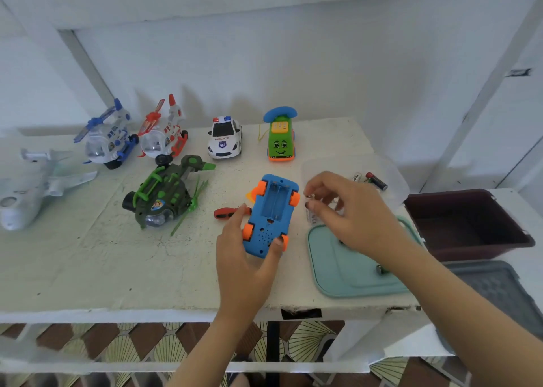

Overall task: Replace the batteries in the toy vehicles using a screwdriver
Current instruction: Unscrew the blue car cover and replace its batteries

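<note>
Blue plastic toy car (271, 216) with orange wheels lies belly-up near the white table's (117, 269) front edge, its rear gripped by the left hand (244, 263). Its battery bay is uncovered and looks empty. The right hand (349, 213) pinches what seems a small silvery battery (310, 196) just beside it. A red-handled screwdriver (227, 212) lies alongside; filling and closing likely remain.

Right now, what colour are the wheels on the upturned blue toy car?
Orange: wheels of the blue toy car, head view.
</note>
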A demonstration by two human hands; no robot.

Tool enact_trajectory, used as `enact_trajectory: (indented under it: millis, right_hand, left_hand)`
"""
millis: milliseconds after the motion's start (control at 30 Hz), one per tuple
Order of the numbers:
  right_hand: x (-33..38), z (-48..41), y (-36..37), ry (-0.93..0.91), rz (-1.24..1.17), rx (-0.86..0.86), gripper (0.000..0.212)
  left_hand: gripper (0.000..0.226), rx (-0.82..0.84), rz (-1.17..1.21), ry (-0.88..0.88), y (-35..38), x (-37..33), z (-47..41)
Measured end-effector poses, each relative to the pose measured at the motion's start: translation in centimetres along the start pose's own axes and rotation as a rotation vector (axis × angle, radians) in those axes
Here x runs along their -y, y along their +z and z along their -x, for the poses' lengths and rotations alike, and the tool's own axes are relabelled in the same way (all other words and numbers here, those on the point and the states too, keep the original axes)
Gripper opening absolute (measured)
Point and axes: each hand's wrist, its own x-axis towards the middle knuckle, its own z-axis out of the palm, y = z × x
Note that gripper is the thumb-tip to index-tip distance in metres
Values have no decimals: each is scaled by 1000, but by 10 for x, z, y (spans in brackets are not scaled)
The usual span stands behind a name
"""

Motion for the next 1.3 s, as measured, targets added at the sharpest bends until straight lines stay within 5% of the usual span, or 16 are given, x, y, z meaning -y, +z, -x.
enact_trajectory:
  millis: [367,633,1033,1300]
  right_hand:
    - [13,-33,34,99,-277,-118,14]
    - [3,-38,47,-93,43,-141,5]
    - [-9,-29,66,-160,174,-254,10]
    - [-11,-24,48,-89,98,-113,27]
  left_hand:
    - [71,117,91,-18,-7,3,-4]
    - [79,176,120,-28,-5,9,-6]
    - [71,162,120,17,-5,11,-4]
    - [71,153,103,15,-5,12,-4]
